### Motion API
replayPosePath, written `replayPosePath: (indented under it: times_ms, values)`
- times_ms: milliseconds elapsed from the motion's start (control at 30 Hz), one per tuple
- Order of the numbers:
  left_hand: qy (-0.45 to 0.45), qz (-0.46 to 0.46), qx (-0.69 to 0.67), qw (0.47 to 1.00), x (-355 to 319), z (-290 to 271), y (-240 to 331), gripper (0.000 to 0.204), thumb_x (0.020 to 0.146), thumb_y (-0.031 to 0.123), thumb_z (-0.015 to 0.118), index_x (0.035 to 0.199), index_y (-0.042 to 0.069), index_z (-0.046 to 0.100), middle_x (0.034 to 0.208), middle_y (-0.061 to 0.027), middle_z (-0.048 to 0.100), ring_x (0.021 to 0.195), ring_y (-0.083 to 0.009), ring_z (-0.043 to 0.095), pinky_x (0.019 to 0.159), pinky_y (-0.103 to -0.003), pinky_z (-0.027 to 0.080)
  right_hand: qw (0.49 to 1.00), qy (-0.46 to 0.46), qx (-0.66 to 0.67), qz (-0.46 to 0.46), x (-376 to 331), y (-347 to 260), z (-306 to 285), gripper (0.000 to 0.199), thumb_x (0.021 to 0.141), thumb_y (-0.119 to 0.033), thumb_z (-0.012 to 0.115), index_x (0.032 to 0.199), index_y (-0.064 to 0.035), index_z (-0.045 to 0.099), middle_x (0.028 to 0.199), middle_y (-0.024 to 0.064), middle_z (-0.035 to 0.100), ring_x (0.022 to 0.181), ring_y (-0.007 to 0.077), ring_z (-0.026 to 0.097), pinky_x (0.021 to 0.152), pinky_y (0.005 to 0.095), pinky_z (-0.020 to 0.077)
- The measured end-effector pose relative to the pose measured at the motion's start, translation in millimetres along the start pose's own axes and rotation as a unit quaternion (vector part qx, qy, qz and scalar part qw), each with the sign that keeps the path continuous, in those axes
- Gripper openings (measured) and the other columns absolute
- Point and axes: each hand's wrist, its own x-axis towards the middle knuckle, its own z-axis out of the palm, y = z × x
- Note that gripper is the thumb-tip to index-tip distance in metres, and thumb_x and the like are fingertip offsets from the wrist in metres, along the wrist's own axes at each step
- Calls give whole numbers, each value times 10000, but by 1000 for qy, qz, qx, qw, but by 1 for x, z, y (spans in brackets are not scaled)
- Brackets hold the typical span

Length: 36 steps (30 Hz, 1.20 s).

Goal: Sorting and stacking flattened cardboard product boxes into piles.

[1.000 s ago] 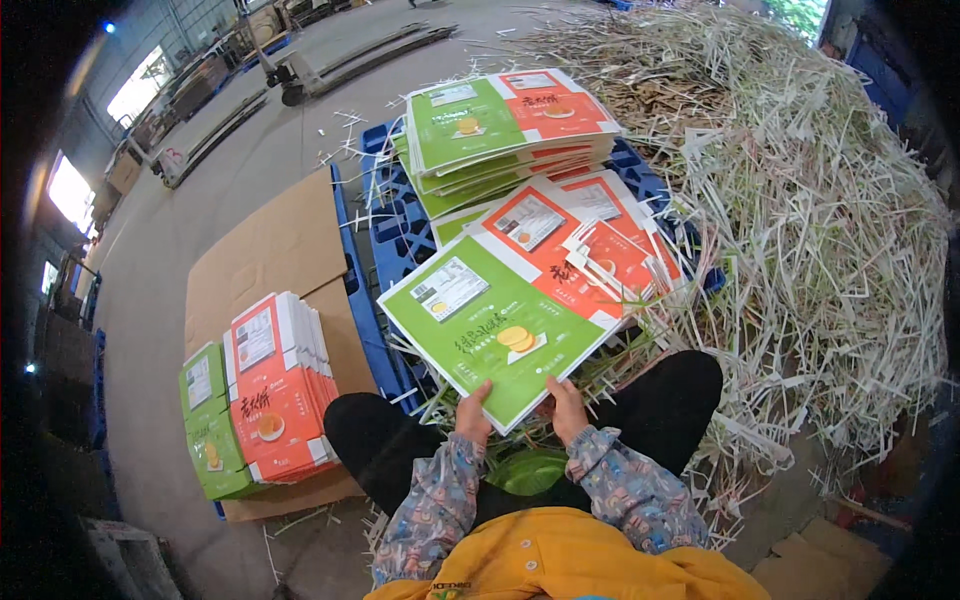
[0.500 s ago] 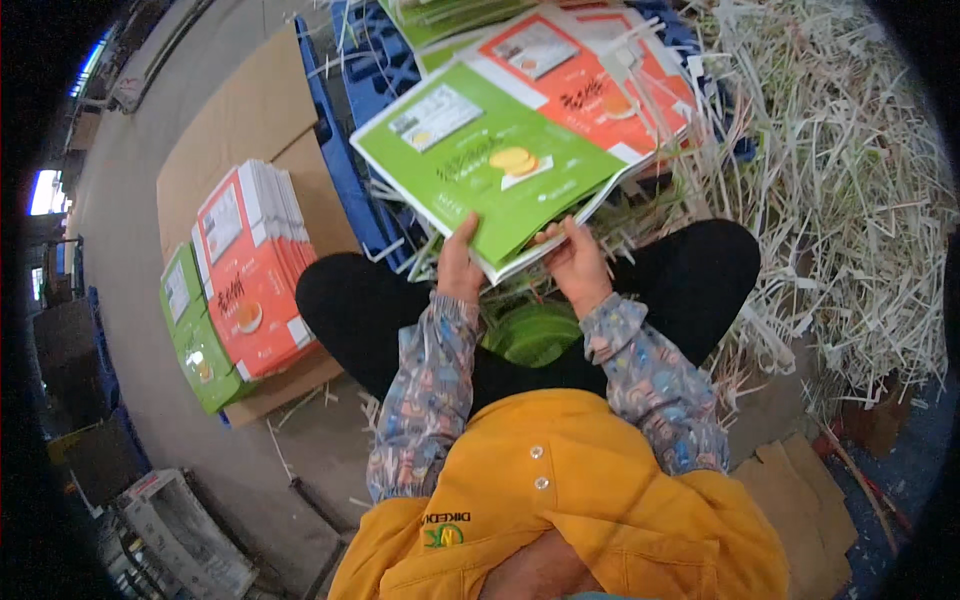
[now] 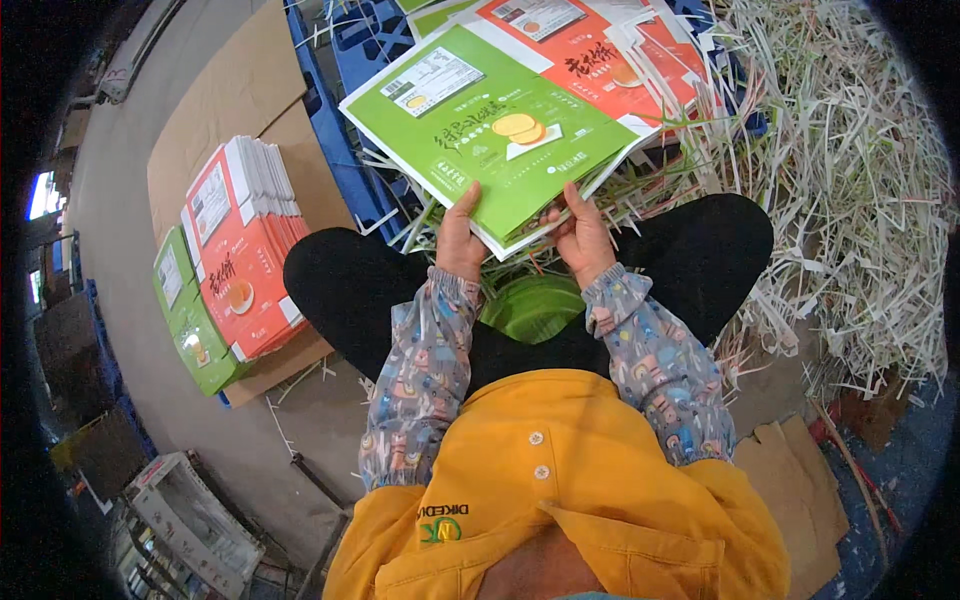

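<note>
A green printed packaging sheet [image 3: 500,130] with a picture of round yellow biscuits lies uppermost on white-edged sheets in front of me. My left hand [image 3: 461,238] grips its near left corner, thumb on top and the other fingers hidden beneath. At the near right edge, my right hand [image 3: 583,242] is closed on the same sheets with its thumb up and some fingertips tucked under. How many sheets are between the fingers is hidden. Orange printed sheets [image 3: 640,105] lie partly under the green one at its far right side.
Shredded paper strips [image 3: 840,200] heap up on the right. To the left, stacked orange sheets [image 3: 240,270] and green sheets [image 3: 190,320] rest on cardboard [image 3: 235,90]. A blue plastic pallet [image 3: 330,130] lies beyond my knees. Between my legs is a green round seat-like thing [image 3: 535,308].
My right thumb has come up over the sheet edge, and its fingers have shifted. The left hand keeps its grip. The whole view has moved slightly.
</note>
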Motion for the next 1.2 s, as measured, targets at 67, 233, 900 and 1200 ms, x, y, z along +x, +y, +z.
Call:
replayPosePath:
  times_ms: [67, 233, 900, 1200]
  values:
    - [2, 5, -1, 1000, -2, 6, 0, 347, 793, 128, 515, 1098, -7, 419, 1050, -139, 502, 926, -253, 510, 807, -364, 431, 1000, -18, 24, 5, 1, 0, 0, 168, 777, -162, 563, 902, -128, 456, 741, 8, 533, 524, 129, 484, 570, 337, 422]
    - [-18, 16, -15, 1000, -5, 12, 1, 366, 818, 201, 492, 1114, 1, 409, 1069, -133, 496, 936, -247, 507, 813, -362, 425, 999, -21, 41, 1, 1, 4, 2, 140, 797, -158, 531, 916, -131, 462, 758, 10, 538, 523, 123, 465, 570, 322, 408]
    - [-46, 42, -11, 998, -1, 18, 0, 392, 830, 250, 470, 1126, 4, 397, 1062, -125, 500, 921, -243, 513, 797, -358, 428, 999, -27, 38, 12, 6, 4, 10, 176, 818, -279, 488, 900, -124, 488, 565, -3, 482, 402, 90, 347, 439, 255, 341]
    - [-64, 68, 19, 995, 10, 15, 46, 383, 828, 170, 455, 1141, -27, 355, 1057, -168, 495, 879, -281, 542, 735, -381, 473, 864, 149, -476, 61, -3, -15, -27, 294, 825, -334, 449, 891, -49, 474, 486, -6, 376, 356, 77, 297, 326, 223, 233]
